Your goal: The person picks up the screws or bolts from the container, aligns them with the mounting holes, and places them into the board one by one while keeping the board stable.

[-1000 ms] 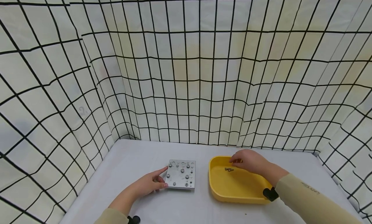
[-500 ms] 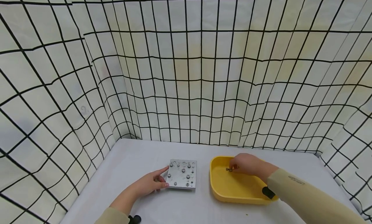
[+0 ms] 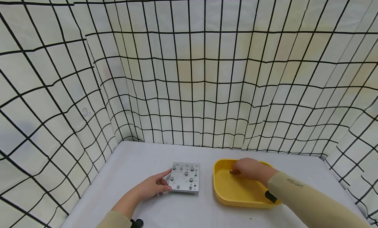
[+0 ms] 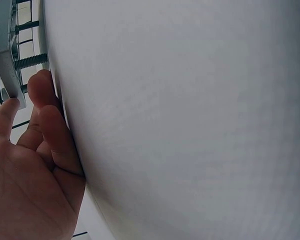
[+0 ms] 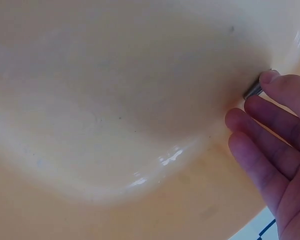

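Note:
A square metal plate [image 3: 181, 182] with several screw heads and holes on top lies left of the yellow tray [image 3: 233, 202]. From its left side, my left hand [image 3: 149, 188] grips the plate by thumb and index finger at the edge and near corner. In the left wrist view, threaded screw shafts [image 4: 31, 61] stick out beneath the plate, and the other fingers are curled below. Inside the tray, near its back, my right hand [image 3: 249, 169] pinches a small metal screw [image 5: 252, 90] between thumb and index finger. Its other fingers are loosely bent; they partly hide the tray's contents in the head view.
A white-covered table [image 3: 153, 152] carries the plate and tray. White walls with a black grid [image 3: 203, 106] rise behind and at both sides. The tray's raised rim surrounds my right hand. A tiny dark speck [image 3: 250, 218] lies in front of the tray.
My right hand has come down into the tray onto the loose screws and its fingers have closed there. My left hand and the plate have stayed in place.

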{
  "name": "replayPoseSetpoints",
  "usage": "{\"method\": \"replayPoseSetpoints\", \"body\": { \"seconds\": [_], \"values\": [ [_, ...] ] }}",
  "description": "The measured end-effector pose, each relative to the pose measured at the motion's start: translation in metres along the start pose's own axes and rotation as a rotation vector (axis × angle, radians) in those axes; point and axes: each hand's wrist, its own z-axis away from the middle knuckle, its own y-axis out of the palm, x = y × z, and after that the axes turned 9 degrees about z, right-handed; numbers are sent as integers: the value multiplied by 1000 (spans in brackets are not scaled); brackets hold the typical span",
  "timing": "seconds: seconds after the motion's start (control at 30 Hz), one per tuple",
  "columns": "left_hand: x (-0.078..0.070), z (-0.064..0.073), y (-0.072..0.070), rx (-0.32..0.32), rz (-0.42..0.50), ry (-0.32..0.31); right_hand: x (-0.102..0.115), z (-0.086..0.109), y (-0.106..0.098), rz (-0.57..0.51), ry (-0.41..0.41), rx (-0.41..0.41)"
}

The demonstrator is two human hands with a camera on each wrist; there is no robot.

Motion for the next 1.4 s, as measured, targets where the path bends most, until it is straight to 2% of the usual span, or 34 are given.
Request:
{"method": "replayPoseSetpoints", "body": {
  "seconds": [0.3, 0.53, 0.73, 0.93, 1.17, 1.4],
  "values": [
    [0, -1, 0, 11, -9, 1, -1, -5, 4, -5, 34, 25],
    [0, -1, 1, 6, 4, 6, 2, -3, 1, -9, 12, 15],
    [-1, 0, 1, -2, 3, 8, 0, -3, 6, 36, -6, -5],
    [-1, 0, 1, 1, 6, 4, 0, -3, 6, 30, 1, 4],
    [-3, 0, 1, -5, -12, -3, 1, -3, 3, 44, -30, 7],
    [-4, 2, 1, -12, -4, -19, 0, -2, -5, -12, 33, 21]
  ]
}}
